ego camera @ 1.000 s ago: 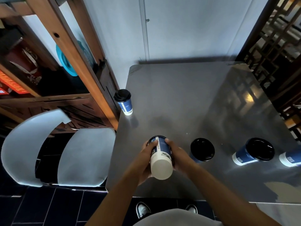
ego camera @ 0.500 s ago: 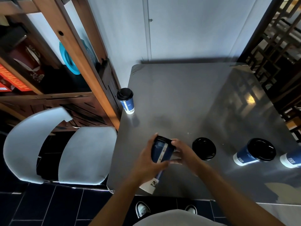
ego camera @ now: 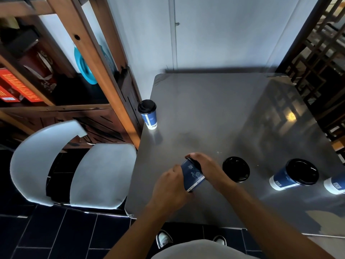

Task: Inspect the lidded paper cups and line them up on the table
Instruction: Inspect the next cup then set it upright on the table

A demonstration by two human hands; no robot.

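Both my hands hold one blue paper cup with a black lid, tilted above the table's near left part. My left hand grips its lower side, and my right hand curls over its lidded top. Another lidded cup stands upright at the table's left edge. Right of my hands stands a cup seen from above, mostly its black lid. Further right are a blue lidded cup and the edge of one more cup at the frame's right side.
The grey table runs back to a white wall. A wooden shelf stands close on the left, with a white chair below it. A dark wooden lattice borders the right side. My shoes show on dark floor tiles.
The held cup has turned from bottom-towards-me to lid pointing away and up. My right hand moved over the lid; my left hand shifted down the cup's side.
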